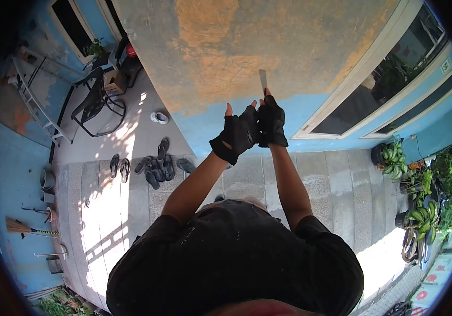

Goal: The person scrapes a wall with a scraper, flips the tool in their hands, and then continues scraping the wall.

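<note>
Straight ahead: wall (213,63), with window (371,81) bordering on the right. Before the wall, side by side: left hand (240,130) and right hand (273,122), scraper (262,79) in the right, blade upward, contact with the wall unclear. Beneath: paving (339,181). Left of the wall's corner, on porch floor (81,143): shoe (159,117), then chair (93,100) farther left, with box (115,84) just behind. Farther left: ladder (37,100) near side wall (12,150). On the paving, left of the hands: sandals (157,169) in a cluster, with pair (114,166) just left of them. At far left, along the side wall: pots (47,179), then broom (18,226) nearer. At far right: plants (393,158), one group near the window, another nearer.
</note>
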{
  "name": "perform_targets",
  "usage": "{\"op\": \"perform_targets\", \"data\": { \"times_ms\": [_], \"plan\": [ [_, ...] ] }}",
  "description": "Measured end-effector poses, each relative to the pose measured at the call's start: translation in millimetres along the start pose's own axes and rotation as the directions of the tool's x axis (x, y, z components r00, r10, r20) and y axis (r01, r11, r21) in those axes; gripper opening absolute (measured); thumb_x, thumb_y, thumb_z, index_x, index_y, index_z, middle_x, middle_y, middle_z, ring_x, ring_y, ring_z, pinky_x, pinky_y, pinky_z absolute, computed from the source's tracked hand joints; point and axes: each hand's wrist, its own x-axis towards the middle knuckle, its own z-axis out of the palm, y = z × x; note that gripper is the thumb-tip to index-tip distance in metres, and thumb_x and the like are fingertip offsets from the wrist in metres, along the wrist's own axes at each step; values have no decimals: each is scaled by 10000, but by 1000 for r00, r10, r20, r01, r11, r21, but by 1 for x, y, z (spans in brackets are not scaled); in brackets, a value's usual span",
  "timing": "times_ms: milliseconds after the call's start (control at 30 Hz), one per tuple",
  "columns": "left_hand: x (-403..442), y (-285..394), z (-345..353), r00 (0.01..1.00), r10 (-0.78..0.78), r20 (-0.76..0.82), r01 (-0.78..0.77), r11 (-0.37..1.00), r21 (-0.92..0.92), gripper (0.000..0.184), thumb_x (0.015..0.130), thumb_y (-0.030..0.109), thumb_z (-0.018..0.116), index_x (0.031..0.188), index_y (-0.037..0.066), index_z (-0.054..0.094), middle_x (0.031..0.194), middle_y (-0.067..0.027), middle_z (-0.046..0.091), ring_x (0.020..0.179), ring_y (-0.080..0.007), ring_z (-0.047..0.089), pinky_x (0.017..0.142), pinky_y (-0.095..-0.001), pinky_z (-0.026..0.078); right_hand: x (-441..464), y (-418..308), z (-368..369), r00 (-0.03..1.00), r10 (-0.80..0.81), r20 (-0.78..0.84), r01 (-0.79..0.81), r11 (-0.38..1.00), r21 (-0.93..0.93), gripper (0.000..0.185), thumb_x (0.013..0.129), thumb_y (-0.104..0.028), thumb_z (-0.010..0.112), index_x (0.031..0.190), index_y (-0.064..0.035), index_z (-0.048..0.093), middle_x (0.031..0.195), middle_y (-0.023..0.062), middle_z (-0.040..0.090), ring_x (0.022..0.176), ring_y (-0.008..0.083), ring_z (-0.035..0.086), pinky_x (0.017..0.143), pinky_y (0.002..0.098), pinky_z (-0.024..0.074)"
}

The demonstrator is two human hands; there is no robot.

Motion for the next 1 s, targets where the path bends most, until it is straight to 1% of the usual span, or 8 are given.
{"op": "perform_targets", "data": {
  "times_ms": [367,400,467,533,600,667,867,1000],
  "plan": [
    [-6,8,-8,999,-39,-34,36,995,-95,916,804,838,268,1468,207,250,1318,-47,505,1213,-259,492,1027,-509,385,-8,38,11,961,-248,-124,221,955,-196,615,805,-237,742,1354,-89,509,832,108,687,588,194,637,557,323,511],
    [-7,10,-7,999,-47,26,47,999,2,961,792,851,261,1507,212,202,1310,-50,516,1211,-234,497,1059,-494,360,-24,2,1,990,130,51,-131,744,655,682,758,-290,782,1354,-100,509,858,124,695,575,219,647,531,333,504],
    [0,12,-29,999,-33,31,34,999,-32,968,788,853,267,1516,226,155,1327,-39,480,1197,-254,495,1049,-527,359,-33,-13,-4,982,-171,-75,151,963,-222,691,753,-308,786,1350,-96,509,930,141,702,682,249,687,591,347,522],
    [7,11,-42,951,2,310,159,856,-492,983,784,853,274,1520,217,138,1344,-34,426,1189,-313,477,1024,-570,360,-25,17,6,825,-565,23,546,784,-297,758,752,-263,799,1405,-93,453,905,115,705,718,116,650,564,268,488],
    [9,6,-10,947,8,322,193,784,-590,982,787,852,260,1523,215,131,1327,-35,438,1159,-335,478,978,-596,375,-22,12,-3,965,-250,77,260,948,-184,662,802,-333,744,1354,-69,493,1101,181,673,907,226,694,751,342,521],
    [6,2,10,996,12,-83,-15,999,-35,965,790,853,249,1514,219,170,1304,-26,472,1129,-307,492,951,-587,390,11,50,-8,986,39,-160,-26,996,85,569,866,-285,675,1354,-60,490,1148,198,654,936,263,688,760,358,518],
    [37,-14,-30,994,76,-83,-78,997,-27,955,826,808,296,1535,200,93,1324,-40,473,1233,-255,467,1028,-516,377,-6,33,-25,913,-400,-78,368,892,-263,496,894,-155,653,1357,-61,503,778,71,682,639,121,627,597,269,484],
    [57,-38,-23,999,31,-33,-16,925,380,979,851,762,357,1535,132,52,1461,-30,365,1282,-175,432,1051,-370,381,-5,45,-39,977,-166,-132,191,960,207,450,934,-82,588,1371,-52,490,960,10,682,803,64,593,670,226,480]
  ]
}}
